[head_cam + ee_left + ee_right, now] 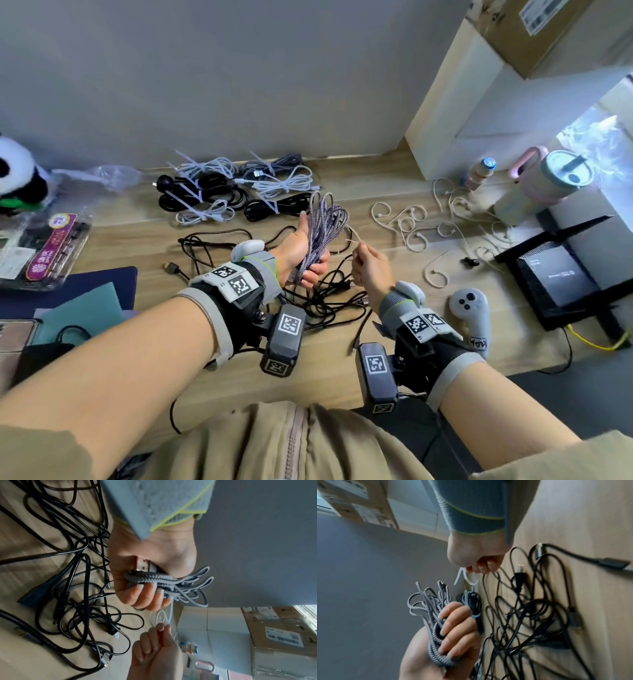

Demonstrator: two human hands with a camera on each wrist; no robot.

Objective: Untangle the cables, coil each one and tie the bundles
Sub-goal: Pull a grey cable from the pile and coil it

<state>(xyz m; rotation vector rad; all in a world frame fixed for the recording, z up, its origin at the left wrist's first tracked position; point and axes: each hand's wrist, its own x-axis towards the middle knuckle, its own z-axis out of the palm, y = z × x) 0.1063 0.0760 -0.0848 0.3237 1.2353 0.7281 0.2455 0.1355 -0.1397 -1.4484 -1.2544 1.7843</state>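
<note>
The pale wood-grain desk (394,192) runs across the whole head view and carries everything else, backed by a grey wall (205,68) and a white cabinet with a brown cardboard box (527,31) on top at the far right. A black flat router with antennas (555,277) sits at the right edge of the desk, a plush panda (17,174) at the far left, and a pale lidded tumbler (551,181) stands at the right near the window. Along the wall lies a group of already tied black and white cable bundles (236,192) bound with white zip ties. Nearer the person, a loose tangle of thin black cables (322,294) sprawls on the desk under both hands. Right of it lie scattered beige twist ties (411,226), with a grey handheld controller (471,308) just beside the right wrist. The left hand (301,253) is raised above the tangle with its fingers and thumb curled tight around a coiled grey-and-white braided cable (323,229), its loops fanning upward out of the fist and a USB plug end (142,565) showing against the palm. The right hand (371,269), close beside the coil but apart from it, has its fingers curled in and pinches a thin white tie strip (462,578) between thumb and fingertips
</note>
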